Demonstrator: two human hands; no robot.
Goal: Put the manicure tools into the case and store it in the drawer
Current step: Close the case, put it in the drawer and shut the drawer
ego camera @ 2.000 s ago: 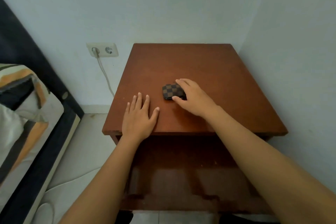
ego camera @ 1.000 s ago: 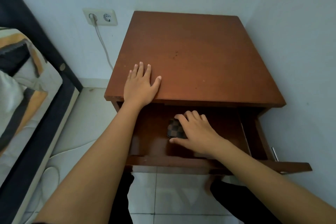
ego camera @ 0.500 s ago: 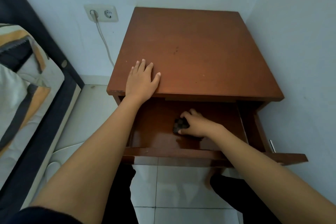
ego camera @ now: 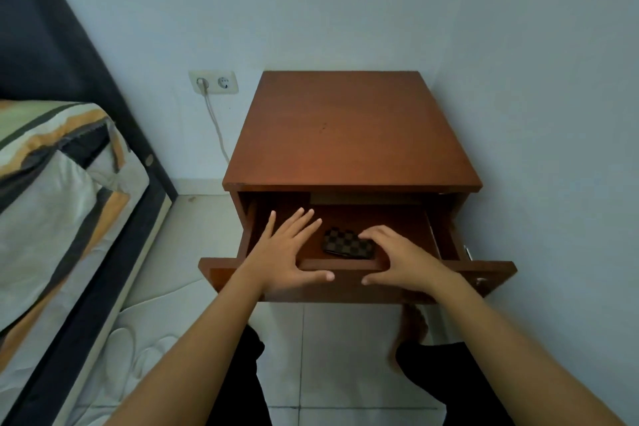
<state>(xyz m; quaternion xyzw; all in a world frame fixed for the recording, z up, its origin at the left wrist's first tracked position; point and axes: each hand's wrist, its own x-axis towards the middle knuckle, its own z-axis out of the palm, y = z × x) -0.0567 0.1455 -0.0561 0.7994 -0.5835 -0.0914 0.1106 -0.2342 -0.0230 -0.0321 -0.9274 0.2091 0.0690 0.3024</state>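
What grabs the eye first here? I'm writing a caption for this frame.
The open drawer of the reddish-brown wooden nightstand, with a small brown checkered case lying inside. Both bare hands sit on its front edge: left hand and right hand, fingers spread, flanking the case.

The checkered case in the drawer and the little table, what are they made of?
The checkered case looks like leather or a fake leather: brown and dark squares on a smooth, softly rounded cover. I can't tell which. The nightstand and its drawer look like wood or a wood veneer with a glossy reddish-brown varnish, since the flat top shines in the light.
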